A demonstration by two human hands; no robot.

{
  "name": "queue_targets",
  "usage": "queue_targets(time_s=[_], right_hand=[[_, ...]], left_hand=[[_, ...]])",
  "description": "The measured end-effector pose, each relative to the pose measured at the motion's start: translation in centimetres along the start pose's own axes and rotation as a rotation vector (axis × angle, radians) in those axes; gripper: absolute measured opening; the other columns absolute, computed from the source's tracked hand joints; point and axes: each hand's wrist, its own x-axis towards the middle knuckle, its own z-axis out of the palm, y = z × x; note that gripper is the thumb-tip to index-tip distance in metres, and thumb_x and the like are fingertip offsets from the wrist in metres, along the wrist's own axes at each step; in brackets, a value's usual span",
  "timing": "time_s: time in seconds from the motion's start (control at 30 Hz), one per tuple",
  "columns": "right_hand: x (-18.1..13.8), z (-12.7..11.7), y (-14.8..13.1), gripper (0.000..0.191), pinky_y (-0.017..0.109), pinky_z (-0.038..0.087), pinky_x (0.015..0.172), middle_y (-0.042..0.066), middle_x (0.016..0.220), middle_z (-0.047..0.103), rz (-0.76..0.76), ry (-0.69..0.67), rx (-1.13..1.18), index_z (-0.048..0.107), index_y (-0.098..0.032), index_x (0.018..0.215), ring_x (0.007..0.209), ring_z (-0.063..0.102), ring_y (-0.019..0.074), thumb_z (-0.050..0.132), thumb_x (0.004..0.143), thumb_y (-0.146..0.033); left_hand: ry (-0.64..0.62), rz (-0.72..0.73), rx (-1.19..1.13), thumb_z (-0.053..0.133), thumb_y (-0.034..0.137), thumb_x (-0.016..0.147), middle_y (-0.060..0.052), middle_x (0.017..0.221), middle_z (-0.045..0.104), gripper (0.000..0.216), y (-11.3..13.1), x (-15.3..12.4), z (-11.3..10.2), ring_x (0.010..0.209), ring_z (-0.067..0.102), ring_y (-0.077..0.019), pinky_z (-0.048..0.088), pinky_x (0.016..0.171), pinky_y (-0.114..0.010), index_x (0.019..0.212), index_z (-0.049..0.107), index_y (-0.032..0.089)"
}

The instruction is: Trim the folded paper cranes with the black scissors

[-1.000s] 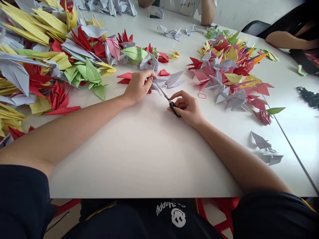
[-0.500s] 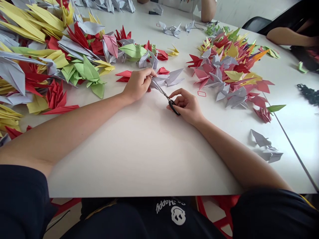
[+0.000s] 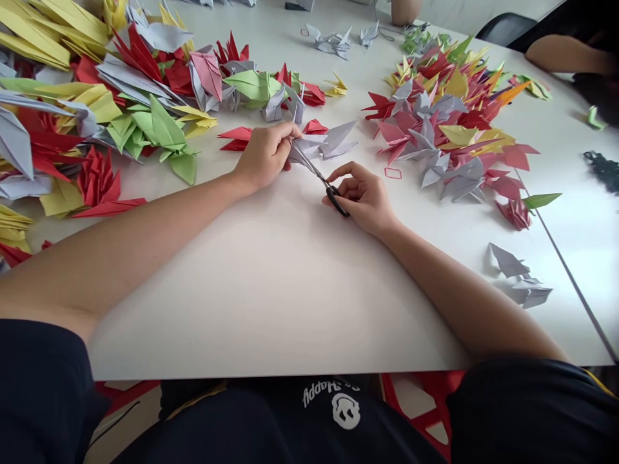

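My right hand [image 3: 366, 198] has its fingers in the black handles of a pair of scissors [image 3: 337, 202], whose metal blades point up and left. The blade tips reach the fingertips of my left hand [image 3: 264, 156], which is closed in a pinch. What those fingers hold is too small and too covered to make out. Just behind the blades lies a white folded paper crane [image 3: 336, 142], and a red folded paper piece [image 3: 235, 137] shows left of my left hand.
Folded paper pieces in several colours form a large heap [image 3: 97, 103] at left and another pile [image 3: 449, 122] at right. Two grey-white pieces [image 3: 520, 277] lie near my right forearm. At the far right a person's arm [image 3: 563, 53] rests by the table.
My view has shifted slightly, so the heaps sit a little higher and farther apart in the picture. Both hands keep nearly the same pose at the scissors.
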Motion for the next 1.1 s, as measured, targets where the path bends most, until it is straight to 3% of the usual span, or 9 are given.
queue_targets(time_s=[0.2,0.33,0.5,0.67,0.8,0.93,1.1], right_hand=[[-0.03,0.03,-0.06,0.029,0.025,0.043,0.046,-0.007,0.057,0.049,-0.007,0.007,-0.014,0.058,-0.023,0.095,0.046,0.053,0.0103,0.076,0.075,-0.034],[-0.08,0.04,-0.21,0.029,0.025,0.044,0.045,-0.006,0.057,0.051,0.007,0.012,-0.010,0.058,-0.023,0.094,0.047,0.053,0.0111,0.077,0.074,-0.034],[-0.10,0.02,-0.30,0.033,0.027,0.045,0.046,-0.006,0.058,0.051,0.034,0.018,0.008,0.058,-0.024,0.095,0.047,0.053,0.0118,0.080,0.072,-0.031],[-0.15,-0.03,-0.24,0.036,0.027,0.045,0.044,-0.005,0.058,0.052,0.035,0.020,0.027,0.059,-0.024,0.095,0.048,0.054,0.0131,0.083,0.070,-0.033],[-0.24,-0.07,-0.30,0.036,0.028,0.046,0.042,-0.003,0.060,0.058,0.048,0.023,0.025,0.060,-0.025,0.094,0.049,0.054,0.0137,0.083,0.070,-0.038],[-0.23,-0.06,-0.25,0.034,0.027,0.045,0.041,-0.003,0.061,0.058,0.057,0.031,0.046,0.059,-0.025,0.092,0.047,0.053,0.0128,0.084,0.070,-0.032],[-0.21,-0.05,-0.25,0.033,0.027,0.045,0.041,-0.004,0.061,0.056,0.068,0.028,0.047,0.058,-0.026,0.091,0.048,0.053,0.0132,0.083,0.070,-0.029]], left_hand=[[-0.016,-0.009,0.023,0.034,0.062,0.098,0.003,0.058,0.054,0.042,-0.07,0.15,0.09,0.054,0.055,-0.0140,0.047,0.058,-0.035,0.094,0.061,0.030],[-0.035,-0.013,0.023,0.023,0.070,0.095,0.003,0.054,0.053,0.049,-0.03,0.12,0.07,0.077,0.057,-0.0176,0.047,0.066,-0.037,0.097,0.061,0.038],[-0.045,-0.039,0.021,0.025,0.075,0.088,0.004,0.054,0.057,0.046,0.19,0.05,-0.05,0.091,0.057,-0.0203,0.047,0.073,-0.041,0.094,0.059,0.045],[-0.068,-0.088,0.030,0.023,0.066,0.092,0.003,0.052,0.058,0.041,0.23,0.04,-0.01,0.092,0.057,-0.0221,0.047,0.075,-0.044,0.093,0.058,0.045],[-0.078,-0.091,0.011,0.030,0.061,0.093,0.004,0.052,0.057,0.033,0.28,0.05,-0.03,0.081,0.057,-0.0217,0.048,0.071,-0.044,0.094,0.058,0.044],[-0.080,-0.069,0.034,0.037,0.048,0.093,0.010,0.059,0.060,0.020,0.55,0.03,-0.18,0.062,0.057,-0.0151,0.050,0.063,-0.037,0.094,0.057,0.044],[-0.074,-0.029,0.042,0.037,0.036,0.092,0.012,0.060,0.059,0.023,0.66,0.04,-0.22,0.060,0.060,-0.0143,0.050,0.059,-0.037,0.093,0.057,0.046]])
